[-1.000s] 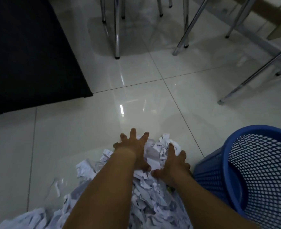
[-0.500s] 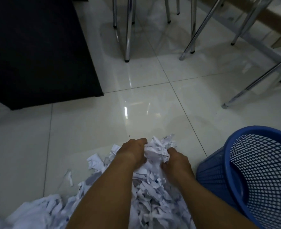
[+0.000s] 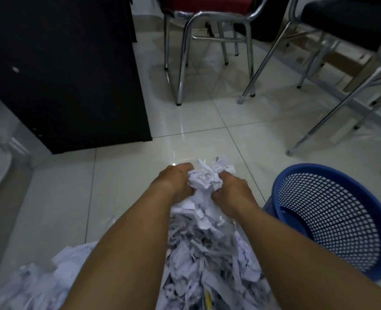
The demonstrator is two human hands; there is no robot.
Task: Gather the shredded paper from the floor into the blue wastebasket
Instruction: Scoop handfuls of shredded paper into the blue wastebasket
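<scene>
The left hand (image 3: 175, 182) and right hand (image 3: 229, 190) are curling their fingers around a bunch of shredded paper (image 3: 205, 182), squeezing it between them. The bunch is sitting atop the larger pile trailing back between the forearms on the floor (image 3: 122, 175), and the blue wastebasket (image 3: 332, 218) is standing just to the right.

White is being shown by the shredded paper (image 3: 207, 249) at six o'clock, and blue with a diamond mesh pattern by the wastebasket (image 3: 341, 218) at four o'clock. Pale cream squares are being shown by the tiled floor (image 3: 207, 139), black by the cabinet (image 3: 62, 70) at ten o'clock, red by the chair seat (image 3: 207, 4) at twelve.
</scene>
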